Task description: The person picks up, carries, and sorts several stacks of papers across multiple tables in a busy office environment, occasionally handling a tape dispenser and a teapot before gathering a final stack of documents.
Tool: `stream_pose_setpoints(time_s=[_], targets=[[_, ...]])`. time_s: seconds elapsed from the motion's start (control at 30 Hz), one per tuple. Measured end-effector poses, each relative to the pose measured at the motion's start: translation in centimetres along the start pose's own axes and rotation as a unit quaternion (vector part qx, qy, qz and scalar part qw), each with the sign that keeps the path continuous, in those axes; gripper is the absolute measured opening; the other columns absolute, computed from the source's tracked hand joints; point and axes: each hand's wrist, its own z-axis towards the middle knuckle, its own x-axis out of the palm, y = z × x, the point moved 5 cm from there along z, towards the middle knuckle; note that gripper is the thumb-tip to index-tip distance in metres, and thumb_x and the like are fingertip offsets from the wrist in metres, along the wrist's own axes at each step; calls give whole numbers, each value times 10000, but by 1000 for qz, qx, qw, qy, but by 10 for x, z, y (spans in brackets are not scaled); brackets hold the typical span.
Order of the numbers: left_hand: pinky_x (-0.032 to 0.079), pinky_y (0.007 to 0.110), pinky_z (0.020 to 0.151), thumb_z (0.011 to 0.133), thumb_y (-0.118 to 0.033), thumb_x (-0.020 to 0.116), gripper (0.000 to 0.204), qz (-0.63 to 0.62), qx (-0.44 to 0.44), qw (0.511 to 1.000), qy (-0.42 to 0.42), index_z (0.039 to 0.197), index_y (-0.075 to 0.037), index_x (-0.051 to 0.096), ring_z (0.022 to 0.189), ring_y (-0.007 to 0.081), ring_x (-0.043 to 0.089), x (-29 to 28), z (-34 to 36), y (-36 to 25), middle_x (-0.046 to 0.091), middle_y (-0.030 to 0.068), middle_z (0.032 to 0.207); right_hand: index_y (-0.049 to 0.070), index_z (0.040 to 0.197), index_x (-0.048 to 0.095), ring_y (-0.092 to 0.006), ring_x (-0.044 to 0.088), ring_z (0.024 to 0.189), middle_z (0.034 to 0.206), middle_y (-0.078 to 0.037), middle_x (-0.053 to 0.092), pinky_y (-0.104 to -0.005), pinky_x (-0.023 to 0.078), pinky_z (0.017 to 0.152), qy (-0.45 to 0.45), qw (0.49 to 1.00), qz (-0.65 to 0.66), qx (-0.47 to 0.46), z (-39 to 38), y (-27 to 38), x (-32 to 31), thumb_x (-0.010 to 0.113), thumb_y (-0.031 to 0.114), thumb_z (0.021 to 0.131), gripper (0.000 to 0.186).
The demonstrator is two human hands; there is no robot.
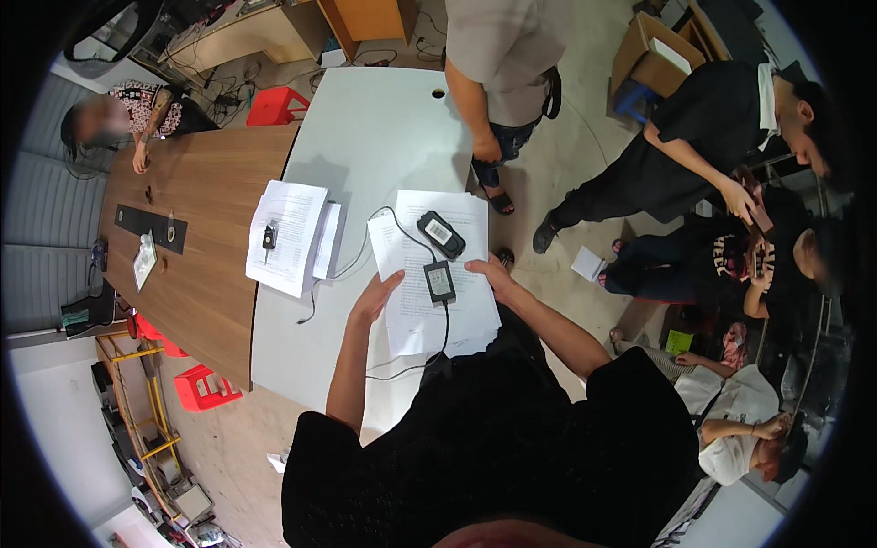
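Observation:
A loose stack of printed sheets [411, 324] lies on the white table in front of me, its edges uneven. My left hand [379, 294] is closed on its left side, thumb over the edge. My right hand [491, 277] grips the opposite side the same way, with its other fingers mostly hidden. On top of the sheets rest a black oblong device [441, 235] with a white label and, just nearer to me, a black power adapter [438, 283]. The adapter's black cable [447, 329] runs down toward my body and across the table.
Left on the white table [365, 137] sits another paper stack [288, 219] with a small black object [269, 237] on it. A brown wooden table [210, 219] adjoins. People stand or sit at the right; one stands beside the table's far right edge. Red stools [206, 388] are at left.

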Motion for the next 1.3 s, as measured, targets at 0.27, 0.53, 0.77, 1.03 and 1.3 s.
stream_pose_setpoints(time_s=[0.27,0.53,0.77,1.03,1.3], targets=[[439,333,951,901,-291,589,596,-66,24,992,-100,1335,58,376,1146,251,530,28,65,-71,516,161,1284,3,1297,405,-245,570,1056,1165,-144,565,-354,478,895,33,997,-65,0,49,143,9,595,33,780,552],[468,302,906,906,-294,589,500,-141,34,975,-168,1234,72,500,1058,218,593,40,109,-141,598,146,1184,-13,1236,492,-201,600,952,1075,-124,603,-314,485,822,95,984,-141,61,133,234,16,620,163,776,509],[446,295,934,925,-275,558,473,-126,81,971,-186,1250,62,492,1086,211,574,49,154,-211,583,132,1212,-27,1286,449,-226,550,1056,1156,-147,569,-322,438,902,82,985,-149,23,196,297,7,641,153,734,612],[422,315,960,921,-251,560,498,-115,104,981,-118,1286,70,453,1130,237,542,89,253,-285,538,147,1269,2,1319,409,-237,570,1043,1145,-140,567,-341,469,879,83,991,-104,-27,230,400,-32,620,94,761,604],[435,325,927,913,-312,558,583,-20,103,994,-34,1305,94,409,1117,240,544,175,352,-382,549,157,1246,-54,1292,422,-248,585,1032,1170,-167,570,-342,477,882,-8,995,-75,-61,215,516,-97,604,122,780,572]])
